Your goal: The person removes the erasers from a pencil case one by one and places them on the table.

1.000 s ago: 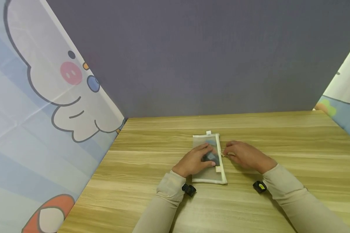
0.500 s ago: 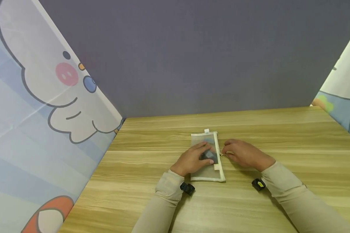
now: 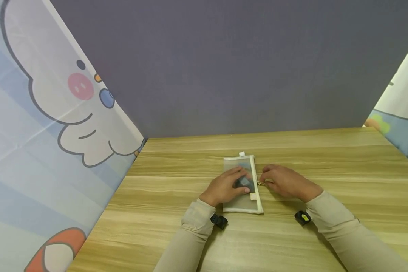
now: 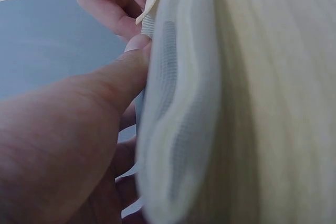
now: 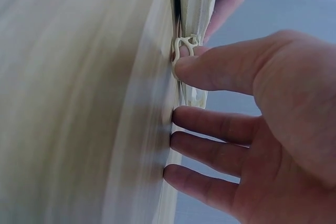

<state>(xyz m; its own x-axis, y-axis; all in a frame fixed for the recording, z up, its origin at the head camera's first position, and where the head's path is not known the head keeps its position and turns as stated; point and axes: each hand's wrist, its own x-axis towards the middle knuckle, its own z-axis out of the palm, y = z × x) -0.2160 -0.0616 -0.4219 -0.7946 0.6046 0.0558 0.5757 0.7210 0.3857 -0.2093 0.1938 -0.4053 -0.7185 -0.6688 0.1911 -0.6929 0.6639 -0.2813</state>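
Left hand [image 3: 223, 187] spread, palm down on mesh zipper pouch [image 3: 238, 204]. Right hand [image 3: 289, 182] pinches zipper pull [image 3: 261, 184], other 3 fingers [image 5: 207, 150] extended.

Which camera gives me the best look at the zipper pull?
The right wrist view: the zipper pull appears largest there, with its loop pinched by the right hand. The head view shows it small, beside the pouch. In the left wrist view, I can't make it out.
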